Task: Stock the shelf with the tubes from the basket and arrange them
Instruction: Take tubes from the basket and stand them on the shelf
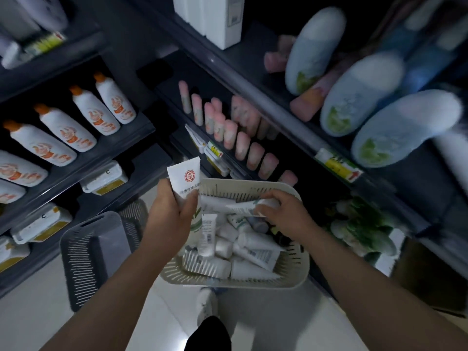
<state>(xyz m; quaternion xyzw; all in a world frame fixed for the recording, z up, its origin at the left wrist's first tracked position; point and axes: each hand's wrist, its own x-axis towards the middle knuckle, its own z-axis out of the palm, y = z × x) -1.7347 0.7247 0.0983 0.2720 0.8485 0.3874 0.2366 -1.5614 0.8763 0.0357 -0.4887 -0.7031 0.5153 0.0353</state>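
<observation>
A cream slotted basket (291, 274) sits low in the middle, filled with several white tubes (255, 245). My left hand (172, 214) grips a white tube with a red round logo (184, 178), held upright above the basket's left rim. My right hand (286, 214) reaches into the basket's far side, its fingers closed on a white tube with green print (243, 207). On the dark shelf (253, 171) beyond the basket stands a row of pink-capped tubes (243, 145).
A grey basket (88, 252) stands on the floor to the left. White bottles with orange caps (86, 107) line the left shelves. Large pale-blue bottles (362, 97) fill the upper right shelf. Price tags (336, 165) clip to the shelf edges. My shoe (207, 302) shows below the basket.
</observation>
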